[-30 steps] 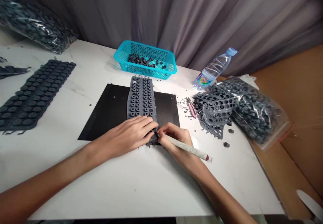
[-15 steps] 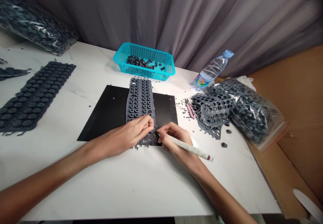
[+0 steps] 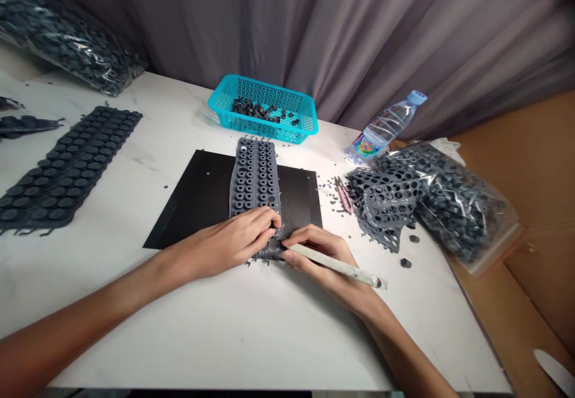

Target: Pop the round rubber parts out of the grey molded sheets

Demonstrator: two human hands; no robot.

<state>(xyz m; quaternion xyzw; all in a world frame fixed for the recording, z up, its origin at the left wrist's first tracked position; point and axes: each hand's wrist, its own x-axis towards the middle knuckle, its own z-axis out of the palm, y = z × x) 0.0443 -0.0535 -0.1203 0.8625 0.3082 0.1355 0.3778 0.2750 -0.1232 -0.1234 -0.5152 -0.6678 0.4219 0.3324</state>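
A grey molded rubber sheet (image 3: pixel 254 173) with rows of ring-shaped studs lies lengthwise on a black mat (image 3: pixel 197 197). Over its near end rests my left hand (image 3: pixel 245 236), thumb and forefinger pinched on what looks like a small dark rubber piece (image 3: pixel 272 226), mostly covered by the fingers. My right hand (image 3: pixel 321 251) grips a pale, pen-like tool (image 3: pixel 336 264) as one holds a pencil. Its working tip is hidden by the fingers at the sheet's near right edge. Bare flat circles show on the sheet between both hands.
A turquoise basket (image 3: pixel 265 128) with small black pieces stands behind the mat. Rightward are pink snips (image 3: pixel 344 197), perforated scrap sheets (image 3: pixel 389 203), a water bottle (image 3: pixel 386 127) and a bag of pieces (image 3: pixel 467 206). Another studded sheet (image 3: pixel 72 167) and a big bag (image 3: pixel 67 42) lie left.
The whole view has shifted a little, so everything sits slightly farther right. My right hand and the tool are slightly lower along the sheet's edge. A dark piece now shows at my left fingertips.
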